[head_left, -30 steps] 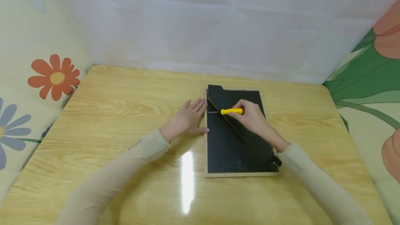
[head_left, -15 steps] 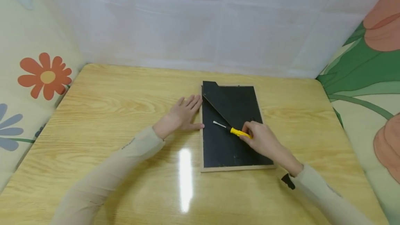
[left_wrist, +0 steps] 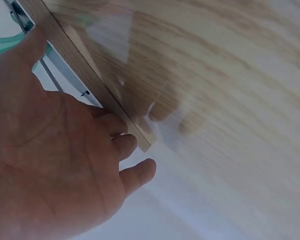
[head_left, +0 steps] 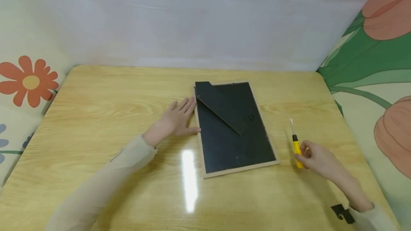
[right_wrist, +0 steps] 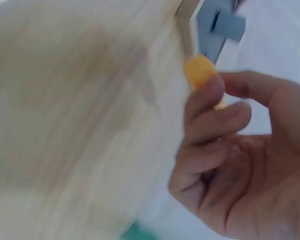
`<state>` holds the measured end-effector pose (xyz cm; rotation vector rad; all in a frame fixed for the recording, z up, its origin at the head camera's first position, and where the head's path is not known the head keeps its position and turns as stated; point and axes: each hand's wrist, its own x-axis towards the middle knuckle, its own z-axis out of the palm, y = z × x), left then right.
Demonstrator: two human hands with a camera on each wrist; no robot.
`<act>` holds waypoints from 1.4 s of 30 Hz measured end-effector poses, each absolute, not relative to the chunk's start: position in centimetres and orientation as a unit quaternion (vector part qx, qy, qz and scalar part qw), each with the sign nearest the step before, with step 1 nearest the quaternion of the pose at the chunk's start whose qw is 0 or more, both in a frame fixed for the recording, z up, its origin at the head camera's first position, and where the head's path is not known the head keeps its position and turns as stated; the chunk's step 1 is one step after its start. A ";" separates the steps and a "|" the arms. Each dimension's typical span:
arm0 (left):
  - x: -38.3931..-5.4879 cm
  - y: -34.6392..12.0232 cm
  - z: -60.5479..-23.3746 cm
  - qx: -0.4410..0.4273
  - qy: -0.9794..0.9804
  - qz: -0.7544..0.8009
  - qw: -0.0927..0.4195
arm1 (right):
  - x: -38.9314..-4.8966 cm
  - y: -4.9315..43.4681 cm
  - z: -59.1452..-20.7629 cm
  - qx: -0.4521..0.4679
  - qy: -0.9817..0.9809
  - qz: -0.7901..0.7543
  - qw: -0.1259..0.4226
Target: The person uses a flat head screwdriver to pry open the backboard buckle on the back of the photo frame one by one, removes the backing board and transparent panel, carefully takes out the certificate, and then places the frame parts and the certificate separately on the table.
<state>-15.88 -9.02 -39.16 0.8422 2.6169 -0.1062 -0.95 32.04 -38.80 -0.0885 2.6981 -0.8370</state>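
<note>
My left hand has its fingers spread out, touching the left side of the picture frame. The frame lies on the desk, black back up, with its black stand slanting across. My right hand pinches the yellow handle of the screwdriver, right of the frame, its metal tip pointing away from me.

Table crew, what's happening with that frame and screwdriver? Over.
Left grip, fingers spread, touching edge of black-backed frame. Right grip holding yellow screwdriver, off to frame's right. Stand flap covering part of back.
</note>
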 end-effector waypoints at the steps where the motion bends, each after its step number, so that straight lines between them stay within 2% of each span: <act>1: -15.8 -9.4 -39.0 0.298 0.934 -0.034 0.195 | -0.6 32.7 -38.9 -0.019 0.939 -0.291 0.182; 6: -15.7 -10.8 -38.7 0.290 0.934 -0.034 0.206 | 1.2 35.0 -40.0 0.007 0.916 -0.292 0.276; 16: -16.1 -10.3 -38.5 0.296 0.932 -0.021 0.208 | 3.1 37.2 -40.9 0.007 0.913 -0.276 0.301; 23: -15.8 -9.9 -39.1 0.301 0.928 -0.026 0.217 | 4.4 36.9 -40.8 0.062 0.914 -0.210 0.341; 34: -16.2 -9.6 -40.0 0.308 0.931 -0.010 0.197 | 4.8 37.3 -40.7 0.099 0.909 -0.186 0.361; 42: -16.3 -9.3 -39.8 0.314 0.930 -0.005 0.190 | 4.6 37.0 -39.4 0.098 0.931 -0.161 0.314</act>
